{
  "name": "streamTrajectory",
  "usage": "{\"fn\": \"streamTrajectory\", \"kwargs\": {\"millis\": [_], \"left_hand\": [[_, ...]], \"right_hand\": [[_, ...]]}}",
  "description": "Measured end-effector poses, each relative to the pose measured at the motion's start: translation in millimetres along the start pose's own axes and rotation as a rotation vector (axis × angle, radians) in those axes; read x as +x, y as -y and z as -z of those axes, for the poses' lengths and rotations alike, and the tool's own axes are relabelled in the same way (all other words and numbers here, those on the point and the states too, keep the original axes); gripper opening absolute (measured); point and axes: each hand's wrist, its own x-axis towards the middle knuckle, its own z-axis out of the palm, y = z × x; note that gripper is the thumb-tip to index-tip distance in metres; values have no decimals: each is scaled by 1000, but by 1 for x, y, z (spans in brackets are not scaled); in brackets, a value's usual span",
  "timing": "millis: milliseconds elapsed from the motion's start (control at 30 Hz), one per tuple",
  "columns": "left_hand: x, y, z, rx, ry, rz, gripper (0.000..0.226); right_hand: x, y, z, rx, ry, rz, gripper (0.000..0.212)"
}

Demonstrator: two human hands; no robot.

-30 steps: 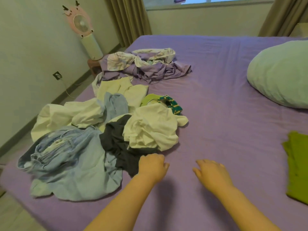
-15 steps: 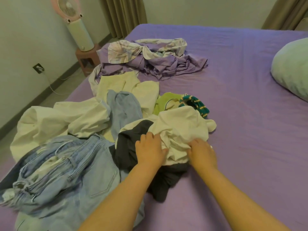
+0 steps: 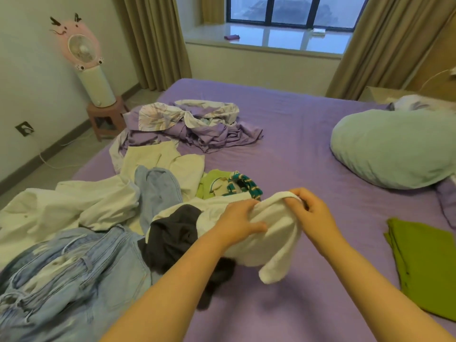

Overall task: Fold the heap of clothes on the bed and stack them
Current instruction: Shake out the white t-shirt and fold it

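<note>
Head view: both hands grasp the white garment at the near side of the bed, raised a little off the purple sheet. Left hand grips its top with thumb spread over the cloth; right hand pinches a rolled edge, fingers curled. One lobe (sleeve or hem, cannot tell) hangs toward the near edge.

Handling, judged: light, soft, limp; it will sag wherever unsupported. Best hold is shoulder seams or hem corners, then shake flat.

Heap lies toward the bed's left edge: dark garment touching the white one, jeans nearer the left corner. Folded green cloth sits at the right edge.

No legible writing or labels.
</note>
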Motion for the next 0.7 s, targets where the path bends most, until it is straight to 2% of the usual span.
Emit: {"fn": "streamTrajectory", "kwargs": {"millis": [33,300,367,467,567,667,700], "left_hand": [[-4,-18,0,11,-18,0,16],[-52,-172,25,-147,10,-68,24],[-64,-215,24,-197,73,-81,27],[-78,-282,12,-272,82,-52,29],[-94,-345,-6,-369,54,0,24],[-109,-394,-20,-500,44,39,20],[-112,-407,-23,-556,35,45,22]], "right_hand": [[-5,13,16,-2,-1,19,13],[-64,75,168,-9,-208,105,17],[-80,82,203,-65,-232,106,17],[-105,92,248,-179,-231,107,22],[-137,110,277,-243,-283,166,19],[-175,133,288,-116,-353,293,6],[-189,140,289,-79,-344,344,15]]}}
